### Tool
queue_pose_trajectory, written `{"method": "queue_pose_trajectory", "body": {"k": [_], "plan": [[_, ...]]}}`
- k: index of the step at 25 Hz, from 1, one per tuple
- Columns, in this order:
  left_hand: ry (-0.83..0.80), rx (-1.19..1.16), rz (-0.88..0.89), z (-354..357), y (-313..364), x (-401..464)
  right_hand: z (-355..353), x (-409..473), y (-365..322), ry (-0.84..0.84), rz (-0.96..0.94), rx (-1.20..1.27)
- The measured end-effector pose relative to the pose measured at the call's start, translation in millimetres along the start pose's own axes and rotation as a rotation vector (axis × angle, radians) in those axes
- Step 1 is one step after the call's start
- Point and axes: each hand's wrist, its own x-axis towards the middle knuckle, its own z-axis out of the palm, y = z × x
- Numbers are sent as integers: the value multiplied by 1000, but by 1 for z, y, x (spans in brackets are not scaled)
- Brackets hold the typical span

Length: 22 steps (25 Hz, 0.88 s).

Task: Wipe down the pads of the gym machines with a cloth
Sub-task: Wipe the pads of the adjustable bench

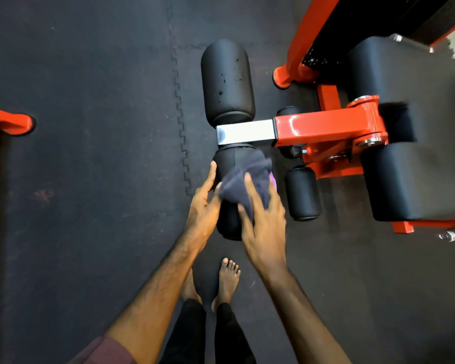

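Note:
A dark grey cloth [247, 177] lies bunched on the near black roller pad [229, 222] of an orange gym machine. My right hand [264, 227] presses on the cloth, with fingers spread over it. Resting against the left side of the same pad, my left hand [205, 203] has its fingers extended and touches the cloth's edge. The far roller pad [227, 82] sits beyond a silver bar [247, 132] and is bare, with small marks on it.
The orange arm [326, 127] runs right to large black seat pads [415, 179]. A smaller roller [302, 193] lies right of the cloth. Another orange frame foot [13, 123] is at the left. My bare feet [227, 279] stand on the black rubber floor.

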Motion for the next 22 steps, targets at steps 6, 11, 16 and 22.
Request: {"method": "queue_pose_trajectory", "body": {"k": [6,11,16,22], "plan": [[30,-70,-58,5,0,5,-1,20,-3,-3,41,13],[-38,-149,-147,10,-2,7,-4,56,-3,25,24,49],[-30,-103,-110,14,13,1,-4,-53,9,-16,68,194],[32,26,-98,8,0,1,-4,75,6,21,65,131]]}}
